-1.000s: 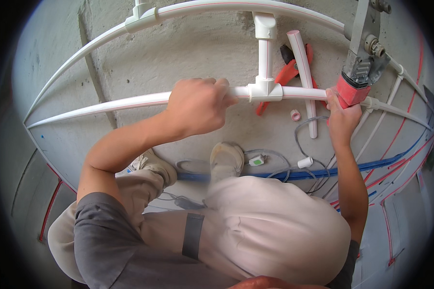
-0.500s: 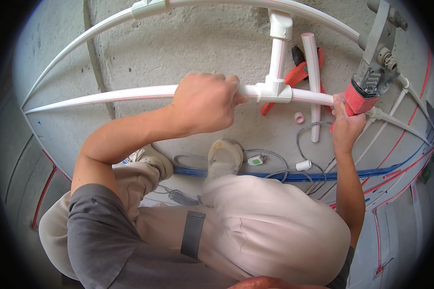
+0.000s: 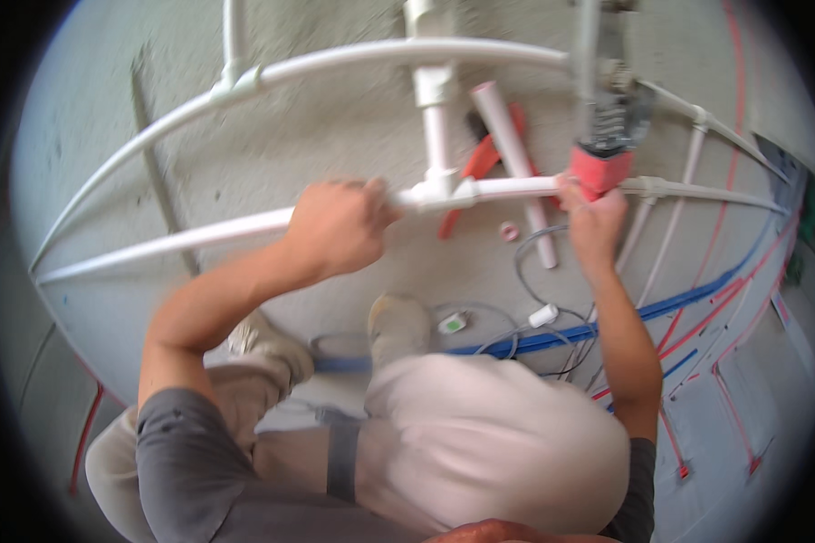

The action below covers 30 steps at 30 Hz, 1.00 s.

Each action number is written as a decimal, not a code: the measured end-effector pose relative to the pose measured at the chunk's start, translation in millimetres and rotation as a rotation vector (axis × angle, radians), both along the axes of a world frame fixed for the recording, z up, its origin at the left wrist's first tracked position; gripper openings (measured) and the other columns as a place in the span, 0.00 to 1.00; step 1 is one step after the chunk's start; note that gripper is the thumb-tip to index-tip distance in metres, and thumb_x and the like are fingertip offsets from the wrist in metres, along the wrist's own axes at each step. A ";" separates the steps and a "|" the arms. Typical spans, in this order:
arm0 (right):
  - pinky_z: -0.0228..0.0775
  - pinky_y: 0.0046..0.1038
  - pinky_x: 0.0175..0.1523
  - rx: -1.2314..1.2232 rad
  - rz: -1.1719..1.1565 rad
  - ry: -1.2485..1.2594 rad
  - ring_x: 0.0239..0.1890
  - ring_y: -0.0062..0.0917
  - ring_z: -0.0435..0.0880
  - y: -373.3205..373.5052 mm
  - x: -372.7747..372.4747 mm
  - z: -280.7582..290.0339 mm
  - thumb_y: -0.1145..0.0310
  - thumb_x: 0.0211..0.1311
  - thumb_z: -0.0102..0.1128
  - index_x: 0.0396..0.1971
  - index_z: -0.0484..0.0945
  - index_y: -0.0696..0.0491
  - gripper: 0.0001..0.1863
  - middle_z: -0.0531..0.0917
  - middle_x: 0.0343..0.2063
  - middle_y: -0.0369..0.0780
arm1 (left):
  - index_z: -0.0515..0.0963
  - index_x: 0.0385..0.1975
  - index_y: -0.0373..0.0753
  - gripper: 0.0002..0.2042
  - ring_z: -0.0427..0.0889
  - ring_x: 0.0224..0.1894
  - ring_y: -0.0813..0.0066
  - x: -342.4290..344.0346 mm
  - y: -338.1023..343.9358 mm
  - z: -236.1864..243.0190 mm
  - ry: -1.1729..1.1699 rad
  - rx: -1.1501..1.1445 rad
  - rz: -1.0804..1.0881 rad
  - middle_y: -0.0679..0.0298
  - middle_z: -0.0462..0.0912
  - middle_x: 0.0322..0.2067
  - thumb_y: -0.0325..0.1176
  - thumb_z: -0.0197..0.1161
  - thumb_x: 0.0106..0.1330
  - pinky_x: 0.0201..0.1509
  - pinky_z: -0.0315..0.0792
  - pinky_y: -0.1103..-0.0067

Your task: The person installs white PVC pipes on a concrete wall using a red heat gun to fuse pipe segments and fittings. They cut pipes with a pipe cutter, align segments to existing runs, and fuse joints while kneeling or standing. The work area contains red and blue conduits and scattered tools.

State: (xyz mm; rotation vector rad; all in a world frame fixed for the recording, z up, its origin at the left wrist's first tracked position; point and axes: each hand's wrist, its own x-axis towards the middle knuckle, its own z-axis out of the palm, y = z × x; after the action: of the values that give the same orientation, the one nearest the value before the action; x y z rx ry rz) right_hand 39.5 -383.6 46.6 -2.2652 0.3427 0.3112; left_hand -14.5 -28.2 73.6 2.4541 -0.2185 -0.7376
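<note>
My left hand (image 3: 335, 226) is closed around the lower white pipe (image 3: 181, 240), left of a white tee fitting (image 3: 439, 185). My right hand (image 3: 593, 226) grips a pipe fusion tool with a red handle (image 3: 602, 167) and a grey metal plate, at the right end of the pipe section after the tee. The tee joins a short upright pipe to a fitting near the upper curved pipe run (image 3: 335, 59). Below and behind the run lie red cutters (image 3: 480, 158), a loose pipe piece (image 3: 507, 127) and a small white ring (image 3: 509, 231). The picture is blurred.
My feet (image 3: 394, 321) are on the grey concrete below the pipes. Grey cable loops, a white plug (image 3: 453, 321), a white fitting (image 3: 541, 315) and blue conduits (image 3: 652, 312) lie nearby. Red lines (image 3: 729, 398) run along the surfaces at right.
The view has shifted, so the pipes, tool and hands sit lower and further left in the picture than half a second ago. Both hands keep their grips.
</note>
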 end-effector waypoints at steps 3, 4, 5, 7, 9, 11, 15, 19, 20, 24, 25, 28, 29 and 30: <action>0.79 0.24 0.37 0.284 -0.062 0.081 0.30 0.18 0.84 1.4 7.6 18.1 0.70 0.63 0.76 0.44 0.85 0.63 0.15 0.88 0.35 0.40 | 0.76 0.30 0.34 0.14 0.83 0.32 0.37 5.2 -0.6 0.9 0.046 0.019 -0.018 0.46 0.84 0.27 0.39 0.67 0.70 0.38 0.75 0.53; 0.79 0.25 0.37 0.376 -0.138 0.129 0.30 0.19 0.85 5.1 8.8 25.0 0.71 0.63 0.76 0.44 0.84 0.63 0.14 0.88 0.36 0.41 | 0.76 0.30 0.34 0.14 0.83 0.32 0.37 6.1 -0.6 1.9 0.087 0.043 -0.022 0.46 0.84 0.28 0.39 0.67 0.70 0.38 0.75 0.53; 0.79 0.24 0.36 0.486 -0.169 0.108 0.28 0.20 0.84 6.1 10.2 34.8 0.70 0.62 0.74 0.40 0.84 0.63 0.13 0.88 0.36 0.44 | 0.76 0.30 0.34 0.14 0.83 0.33 0.37 6.3 -0.9 2.7 0.076 0.037 -0.014 0.45 0.84 0.28 0.39 0.67 0.70 0.38 0.75 0.53; 0.76 0.24 0.32 0.564 -0.116 0.141 0.24 0.20 0.82 -0.3 30.8 53.5 0.70 0.60 0.72 0.38 0.84 0.62 0.12 0.87 0.33 0.42 | 0.76 0.31 0.34 0.14 0.83 0.33 0.37 5.6 -0.8 3.4 0.072 0.022 -0.002 0.45 0.85 0.28 0.38 0.67 0.70 0.38 0.75 0.53; 0.73 0.25 0.27 0.593 -0.047 0.170 0.20 0.20 0.78 -9.9 61.3 67.5 0.69 0.58 0.70 0.35 0.84 0.59 0.10 0.86 0.30 0.41 | 0.78 0.32 0.34 0.13 0.84 0.32 0.39 4.9 -0.1 2.4 0.047 0.022 -0.017 0.45 0.85 0.27 0.39 0.66 0.70 0.38 0.76 0.52; 0.73 0.25 0.26 0.754 0.033 0.203 0.19 0.19 0.78 -18.0 113.0 66.3 0.69 0.58 0.70 0.37 0.82 0.57 0.10 0.85 0.29 0.40 | 0.79 0.32 0.35 0.12 0.84 0.31 0.40 4.1 0.4 1.3 0.032 0.015 -0.026 0.46 0.85 0.27 0.39 0.65 0.70 0.38 0.77 0.52; 0.74 0.24 0.25 0.759 -0.022 0.285 0.19 0.17 0.77 -13.4 234.8 30.9 0.70 0.61 0.67 0.40 0.76 0.54 0.11 0.84 0.31 0.42 | 0.79 0.34 0.35 0.11 0.85 0.32 0.39 3.4 -0.3 1.1 0.016 0.015 -0.025 0.47 0.86 0.28 0.39 0.65 0.70 0.38 0.77 0.53; 0.76 0.24 0.26 0.748 -0.098 0.333 0.21 0.17 0.77 -5.4 282.4 -0.6 0.71 0.61 0.65 0.40 0.75 0.55 0.10 0.84 0.33 0.43 | 0.77 0.33 0.35 0.12 0.83 0.33 0.37 1.5 -1.2 1.9 0.039 0.000 0.009 0.46 0.85 0.29 0.37 0.67 0.71 0.39 0.75 0.52; 0.76 0.23 0.27 0.783 -0.075 0.361 0.21 0.16 0.77 -8.9 284.7 -2.2 0.72 0.61 0.64 0.40 0.75 0.55 0.10 0.84 0.33 0.43 | 0.77 0.33 0.35 0.12 0.83 0.33 0.38 1.0 -1.2 1.8 0.044 0.006 0.009 0.46 0.85 0.29 0.37 0.67 0.71 0.39 0.75 0.52; 0.76 0.21 0.24 0.706 -0.020 0.369 0.21 0.14 0.77 -13.7 291.5 -15.0 0.70 0.64 0.64 0.43 0.74 0.54 0.11 0.83 0.31 0.40 | 0.77 0.35 0.35 0.12 0.83 0.34 0.38 0.1 -0.4 1.5 0.099 0.052 0.001 0.46 0.85 0.31 0.38 0.66 0.72 0.40 0.75 0.52; 0.77 0.24 0.26 0.680 -0.049 0.394 0.22 0.18 0.78 -15.1 295.8 -16.9 0.69 0.64 0.64 0.40 0.75 0.54 0.10 0.83 0.29 0.40 | 0.77 0.35 0.35 0.12 0.84 0.35 0.38 0.8 -1.0 1.1 0.084 0.052 -0.006 0.46 0.85 0.31 0.38 0.66 0.72 0.40 0.75 0.52; 0.79 0.31 0.30 0.685 -0.078 0.456 0.24 0.29 0.82 -15.3 299.4 -12.0 0.66 0.62 0.65 0.31 0.79 0.55 0.08 0.82 0.24 0.41 | 0.77 0.35 0.34 0.13 0.83 0.35 0.38 2.5 -2.1 3.3 0.102 0.006 0.019 0.45 0.85 0.31 0.39 0.65 0.73 0.40 0.75 0.52; 0.79 0.32 0.32 0.560 -0.084 0.372 0.26 0.27 0.82 -13.7 290.8 -5.4 0.55 0.64 0.65 0.37 0.81 0.54 0.16 0.83 0.27 0.39 | 0.76 0.35 0.34 0.13 0.84 0.35 0.38 3.3 -2.5 4.4 0.100 0.014 0.013 0.45 0.85 0.31 0.39 0.65 0.73 0.40 0.75 0.52; 0.78 0.32 0.33 0.435 -0.085 0.289 0.28 0.25 0.83 -11.5 278.1 5.3 0.44 0.67 0.64 0.43 0.83 0.53 0.25 0.84 0.30 0.37 | 0.76 0.35 0.34 0.13 0.84 0.35 0.38 4.5 -2.6 5.3 0.102 0.026 0.008 0.45 0.85 0.31 0.39 0.65 0.73 0.41 0.75 0.52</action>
State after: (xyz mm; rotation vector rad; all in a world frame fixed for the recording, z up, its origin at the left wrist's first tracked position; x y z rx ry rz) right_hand 317.6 -395.1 51.9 -1.7750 0.4696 0.6092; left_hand -10.0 -30.8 78.9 2.4324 -0.1606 -0.8652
